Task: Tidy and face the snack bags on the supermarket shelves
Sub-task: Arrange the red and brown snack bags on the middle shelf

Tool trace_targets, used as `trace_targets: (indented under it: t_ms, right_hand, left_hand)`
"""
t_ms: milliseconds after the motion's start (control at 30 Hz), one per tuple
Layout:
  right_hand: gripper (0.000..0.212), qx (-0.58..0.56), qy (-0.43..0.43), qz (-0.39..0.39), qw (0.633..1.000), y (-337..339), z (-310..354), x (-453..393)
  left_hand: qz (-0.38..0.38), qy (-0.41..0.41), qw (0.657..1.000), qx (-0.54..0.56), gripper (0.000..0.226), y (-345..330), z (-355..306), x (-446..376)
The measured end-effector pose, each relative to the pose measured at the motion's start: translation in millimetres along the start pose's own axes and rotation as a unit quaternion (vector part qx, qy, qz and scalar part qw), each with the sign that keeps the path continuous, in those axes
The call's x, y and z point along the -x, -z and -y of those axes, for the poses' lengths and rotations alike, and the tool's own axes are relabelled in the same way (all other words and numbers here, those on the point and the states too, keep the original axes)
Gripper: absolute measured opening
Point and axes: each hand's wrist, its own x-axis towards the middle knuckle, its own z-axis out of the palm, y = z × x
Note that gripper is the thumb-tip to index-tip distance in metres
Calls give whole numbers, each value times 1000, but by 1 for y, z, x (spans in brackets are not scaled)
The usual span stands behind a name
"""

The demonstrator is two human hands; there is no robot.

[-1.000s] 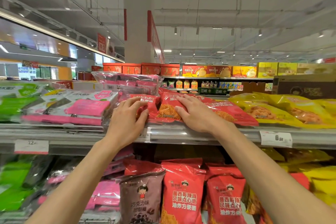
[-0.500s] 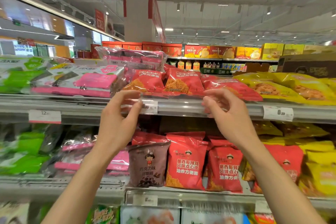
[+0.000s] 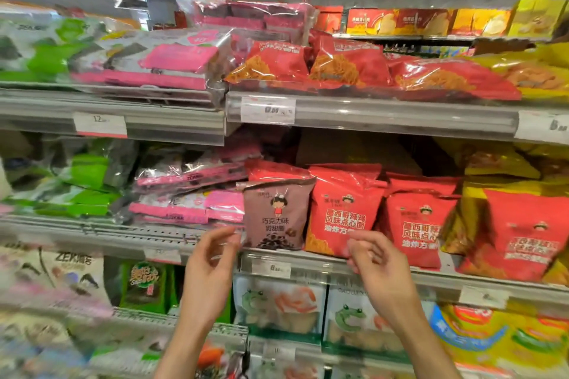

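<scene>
In front of the middle shelf (image 3: 338, 266), the left hand (image 3: 212, 264) and right hand (image 3: 377, 264) hang loosely curled and blurred, grasping nothing, beside the brown bag (image 3: 275, 214).

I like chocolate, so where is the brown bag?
The brown plastic snack bag stands upright on the middle shelf, centre of the head view, left of the red snack bag, right of pink packets.

Brown snack bag (image 3: 275, 214) upright beside red bags (image 3: 343, 209).
</scene>
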Motion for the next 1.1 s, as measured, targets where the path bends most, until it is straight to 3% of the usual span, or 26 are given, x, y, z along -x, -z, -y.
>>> trace_targets:
  t_ms: [200,400,567,800,933,1100]
  right_hand:
    - [10,42,-18,57,997,-29,-9,-7]
    - [42,154,-3,87,984,-60,5,-26]
    - [43,181,4,103,978,-73,11,-30]
    - [38,158,6,124,980,-72,26,-32]
    - [30,152,41,96,983,-70,39,-33]
    - [39,26,-19,168,985,-60,44,-29]
  left_hand:
    - [-2,17,999,-34,17,-8,8,-10]
    - [31,-7,997,-72,41,-23,0,-29]
    - [41,-15,997,-69,39,-31,3,-35]
    - [-2,-28,999,-46,35,-24,0,-42]
    - [-10,-26,999,-15,38,-16,-8,-39]
    - [7,-23,1000,9,37,-13,-14,-23]
